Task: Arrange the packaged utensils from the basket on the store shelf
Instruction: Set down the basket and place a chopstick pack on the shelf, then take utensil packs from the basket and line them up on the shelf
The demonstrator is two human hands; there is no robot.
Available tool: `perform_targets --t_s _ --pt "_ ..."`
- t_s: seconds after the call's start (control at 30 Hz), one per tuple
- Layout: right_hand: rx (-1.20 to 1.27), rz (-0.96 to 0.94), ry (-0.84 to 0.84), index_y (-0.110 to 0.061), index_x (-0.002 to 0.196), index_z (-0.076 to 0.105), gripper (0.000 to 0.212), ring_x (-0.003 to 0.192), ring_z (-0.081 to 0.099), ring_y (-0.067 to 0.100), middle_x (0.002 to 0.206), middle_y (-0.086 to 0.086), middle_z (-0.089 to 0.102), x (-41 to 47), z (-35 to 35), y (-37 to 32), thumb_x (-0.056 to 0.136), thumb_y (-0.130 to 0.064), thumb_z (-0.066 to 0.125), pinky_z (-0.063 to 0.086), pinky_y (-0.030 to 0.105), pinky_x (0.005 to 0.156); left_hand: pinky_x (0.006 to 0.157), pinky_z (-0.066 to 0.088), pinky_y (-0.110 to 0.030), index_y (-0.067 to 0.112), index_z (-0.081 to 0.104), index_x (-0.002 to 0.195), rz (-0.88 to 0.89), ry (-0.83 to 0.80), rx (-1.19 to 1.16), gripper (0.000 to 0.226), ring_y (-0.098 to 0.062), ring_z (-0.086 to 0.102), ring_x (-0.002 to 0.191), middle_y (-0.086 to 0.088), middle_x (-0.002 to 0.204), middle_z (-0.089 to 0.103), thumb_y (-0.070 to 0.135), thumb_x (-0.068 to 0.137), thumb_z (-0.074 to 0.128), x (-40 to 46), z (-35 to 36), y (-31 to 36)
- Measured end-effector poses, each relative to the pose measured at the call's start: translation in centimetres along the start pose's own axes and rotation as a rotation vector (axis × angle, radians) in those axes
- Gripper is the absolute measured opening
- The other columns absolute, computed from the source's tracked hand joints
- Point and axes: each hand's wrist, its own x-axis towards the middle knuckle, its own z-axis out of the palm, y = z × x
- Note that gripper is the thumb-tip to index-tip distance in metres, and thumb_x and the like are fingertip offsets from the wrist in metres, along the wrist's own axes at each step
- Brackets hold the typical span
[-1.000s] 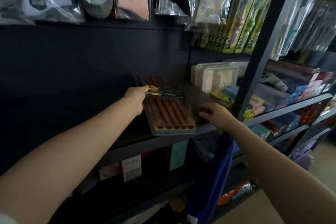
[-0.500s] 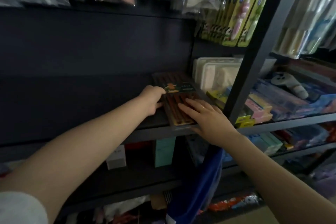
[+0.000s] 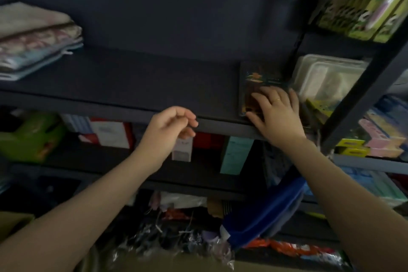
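Observation:
A clear pack of brown chopsticks (image 3: 257, 83) with a green label lies flat on the dark shelf (image 3: 136, 86), at its right end. My right hand (image 3: 276, 112) rests flat on the pack's near half, fingers spread. In front of the shelf's front edge, well left of the pack, my left hand (image 3: 170, 130) hangs with loosely curled fingers and holds nothing. A blue basket (image 3: 265, 212) hangs below my right forearm; its contents are hidden.
Folded cloths (image 3: 37, 40) lie at the shelf's left end. White plastic boxes (image 3: 326, 77) stand right of the pack behind a dark upright post (image 3: 364, 90). Green hanging packs (image 3: 362, 13) are at top right. Boxes (image 3: 110, 134) and bagged goods fill the lower shelves.
My left hand has let go of the chopstick pack and drawn back left to the shelf's front edge. The right hand stays pressed on the pack. The view has dropped and shifted left.

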Motion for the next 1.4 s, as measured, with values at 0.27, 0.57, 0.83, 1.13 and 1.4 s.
perform_targets --t_s 0.27,0.57,0.83,1.13,1.4 --pt "0.473 -0.530 -0.139 -0.011 0.089 0.068 0.033 0.083 0.064 0.031 0.094 0.008 0.068 -3.5 4.9 -22.5 0.086 -0.027 0.039 0.051 0.035 0.071 0.058 0.048 -0.019 0.021 0.056 0.087 -0.242 0.064 0.223 0.027 -0.002 0.060 0.056 -0.002 0.077 0.063 0.000 0.094 0.041 -9.3 -16.5 -9.4" --pt "0.631 -0.703 -0.661 -0.011 0.109 0.059 0.026 0.102 0.053 0.026 0.113 0.008 0.057 -6.4 13.7 -52.7 0.096 -0.024 0.041 0.045 0.038 0.084 0.078 0.048 -0.033 0.026 0.054 0.089 -0.552 0.219 0.396 0.022 -0.021 0.060 0.080 0.000 0.084 0.062 0.008 0.095 0.043 -18.8 -43.3 -18.3" --pt "0.159 -0.775 -1.023 -0.012 0.141 0.033 0.069 0.136 0.029 0.033 0.151 0.012 0.027 -8.0 20.9 -68.8 0.087 -0.051 0.051 0.030 0.046 0.111 0.077 0.044 -0.021 0.012 0.057 0.118 -0.597 0.138 0.707 0.027 -0.010 0.058 0.091 0.003 0.105 0.061 0.014 0.095 0.045 -21.9 -55.5 -24.6" --pt "-0.141 -0.868 -0.826 -0.001 0.133 0.038 0.048 0.119 0.049 0.042 0.133 0.029 0.046 -8.9 22.2 -70.1 0.090 -0.015 0.052 0.044 0.047 0.094 0.063 0.039 -0.001 0.013 0.059 0.114 -0.601 0.131 0.734 0.023 -0.011 0.061 0.096 0.000 0.110 0.064 0.013 0.093 0.048 -23.7 -58.7 -28.8" --pt "0.550 -0.317 -0.830 -0.013 0.120 0.060 0.028 0.099 0.062 0.027 0.116 0.012 0.065 1.1 19.1 -63.8 0.097 -0.020 0.046 0.048 0.033 0.076 0.077 0.048 -0.021 0.015 0.056 0.117 -0.520 -0.066 0.755 0.025 -0.014 0.060 0.101 0.001 0.113 0.062 0.018 0.095 0.045 -20.0 -57.5 -29.7"
